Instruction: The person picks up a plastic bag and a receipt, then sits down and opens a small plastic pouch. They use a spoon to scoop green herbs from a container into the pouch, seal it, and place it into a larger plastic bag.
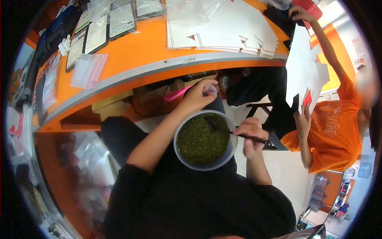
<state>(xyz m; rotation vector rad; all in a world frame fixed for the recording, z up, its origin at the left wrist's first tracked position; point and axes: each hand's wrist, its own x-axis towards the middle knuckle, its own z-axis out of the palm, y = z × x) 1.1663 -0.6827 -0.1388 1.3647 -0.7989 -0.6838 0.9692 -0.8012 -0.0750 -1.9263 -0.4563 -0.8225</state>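
A round clear plastic bowl (229, 153) of dark green dried flakes rests on my lap. My left hand (197, 95) is raised just beyond the bowl's far rim and grips a small clear plastic bag (211, 89). My right hand (250, 135) sits at the bowl's right rim and holds a thin dark tool (254, 138), whose far end reaches into the flakes. Both my sleeves are black.
An orange curved counter (143, 46) lies ahead with phones (121, 20), clear bags (88, 69) and stacked white cardboard cutouts (227, 32). A pink object (175, 95) sits on the shelf under it. A person in an orange shirt (338, 127) at right holds white cardboard (302, 71).
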